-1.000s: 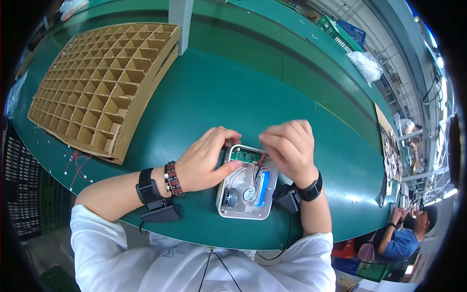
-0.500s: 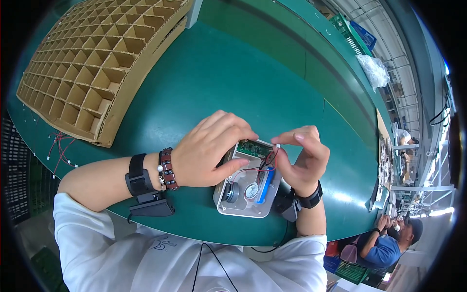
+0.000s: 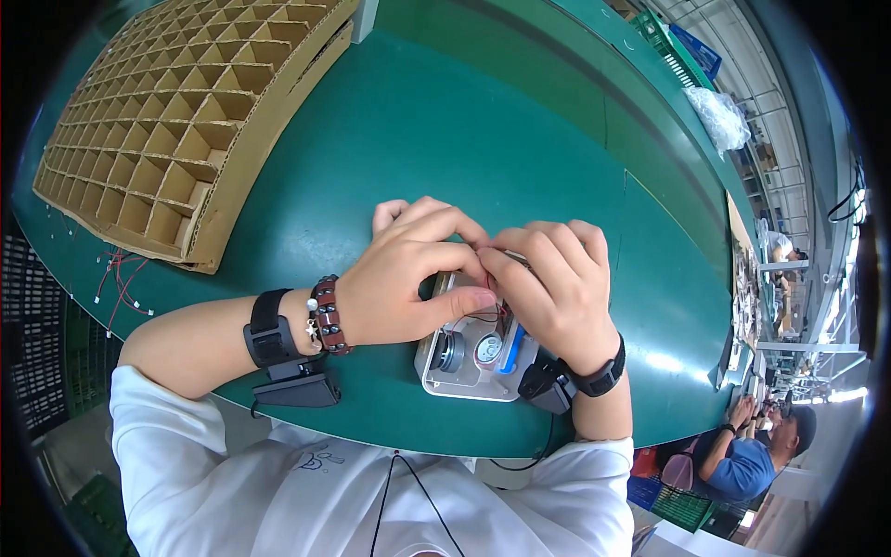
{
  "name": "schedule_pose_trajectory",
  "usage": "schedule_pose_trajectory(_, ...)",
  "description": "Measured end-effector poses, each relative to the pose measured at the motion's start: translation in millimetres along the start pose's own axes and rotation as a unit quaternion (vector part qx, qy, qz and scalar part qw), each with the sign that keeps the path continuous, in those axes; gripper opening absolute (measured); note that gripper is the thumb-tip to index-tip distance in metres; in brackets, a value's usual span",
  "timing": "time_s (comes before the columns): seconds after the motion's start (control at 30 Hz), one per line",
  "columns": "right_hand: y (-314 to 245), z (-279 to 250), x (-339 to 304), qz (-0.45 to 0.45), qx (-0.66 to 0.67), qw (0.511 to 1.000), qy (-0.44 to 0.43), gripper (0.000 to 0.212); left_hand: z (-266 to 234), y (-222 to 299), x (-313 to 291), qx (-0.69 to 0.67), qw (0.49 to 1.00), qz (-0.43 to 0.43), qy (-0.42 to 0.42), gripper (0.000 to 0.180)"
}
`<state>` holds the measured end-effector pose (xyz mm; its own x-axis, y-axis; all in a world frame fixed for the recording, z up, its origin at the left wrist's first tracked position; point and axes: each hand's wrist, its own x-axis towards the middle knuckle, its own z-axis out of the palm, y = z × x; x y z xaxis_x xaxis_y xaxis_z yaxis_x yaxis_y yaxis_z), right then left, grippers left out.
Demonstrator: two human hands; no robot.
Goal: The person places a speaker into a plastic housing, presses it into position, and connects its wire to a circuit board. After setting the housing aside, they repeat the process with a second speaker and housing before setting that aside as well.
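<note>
An open white plastic housing [image 3: 471, 395] sits on the green table in front of me. Inside it show a dark round speaker [image 3: 449, 353], a pale round disc [image 3: 487, 349], a blue cylinder [image 3: 510, 353] and thin wires. Both hands work over its far end, fingertips meeting there. My right hand [image 3: 557, 288] is closed, thumb and forefinger pinching a thin red wire [image 3: 490, 277]; its end is hidden. My left hand [image 3: 418, 274] reaches in from the left, thumb and forefinger bent together at the same spot; what they grip is covered. The circuit board is mostly hidden beneath the fingers.
A cardboard box with divided cells [image 3: 158, 139] stands at the far left. Loose red wires [image 3: 121, 278] with white ends lie beside it. A clear plastic bag [image 3: 719, 121] lies far right. A co-worker in a blue shirt [image 3: 742, 469] sits at the right.
My right hand has moved left and turned over the housing, bringing the wire to my left fingertips. The left fingers have curled in. The circuit board, visible before, is now mostly covered.
</note>
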<state>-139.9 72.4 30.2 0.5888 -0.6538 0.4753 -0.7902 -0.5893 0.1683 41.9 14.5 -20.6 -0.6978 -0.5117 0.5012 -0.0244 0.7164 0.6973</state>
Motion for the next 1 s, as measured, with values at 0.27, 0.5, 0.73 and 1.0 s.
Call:
schedule_pose_trajectory(0.27,2.7,9.3,-2.9,0.02,0.032,0.996,0.077,0.024,2.3,-2.5,-2.2,-0.041,0.997,-0.052,0.037,0.013)
schedule_pose_trajectory(0.5,0.2,-1.8,0.9,0.02,0.047,0.998,0.032,0.025,2.4,-3.5,-2.2,-0.02,0.999,-0.042,0.02,0.012)
schedule_pose_trajectory(0.73,-0.9,-4.8,-0.6,0.055,0.07,0.996,0.028,0.025,0.9,-2.1,-0.1,-0.01,0.999,-0.032,0.019,0.013)
schedule_pose_trajectory(1.0,-5.2,0.9,-17.3,0.076,0.177,0.981,0.019,0.025,2.8,-8.6,-1.8,-0.067,0.997,-0.046,-0.004,0.025)
